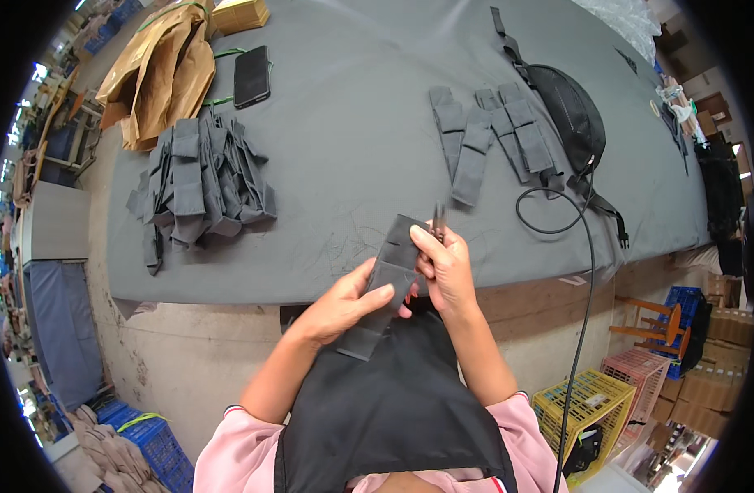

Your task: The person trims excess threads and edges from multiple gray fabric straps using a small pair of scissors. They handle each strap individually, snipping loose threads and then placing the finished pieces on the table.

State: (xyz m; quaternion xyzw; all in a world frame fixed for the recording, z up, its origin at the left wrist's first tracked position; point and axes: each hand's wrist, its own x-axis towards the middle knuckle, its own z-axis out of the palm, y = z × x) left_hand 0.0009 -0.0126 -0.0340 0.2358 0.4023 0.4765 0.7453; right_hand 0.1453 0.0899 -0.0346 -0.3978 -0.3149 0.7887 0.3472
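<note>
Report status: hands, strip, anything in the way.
Left hand gripping grey fabric strip. Right hand holding metal tool, touching strip's upper edge. Strip tilted, upper end toward right. Black cable off right, apart from both hands.

The counter (344, 148) is plain grey, and the strip (391, 254) in the middle is a darker grey, like the pile of strips (189, 177) at ten o'clock. The phone (252, 78) at eleven and the pouch (570, 115) at two are black. At six, the apron (385, 403) is all black, the shirt (245, 448) is pink with thin stripes edging its sleeves, and the crate (608, 384) at four is yellow.
</note>
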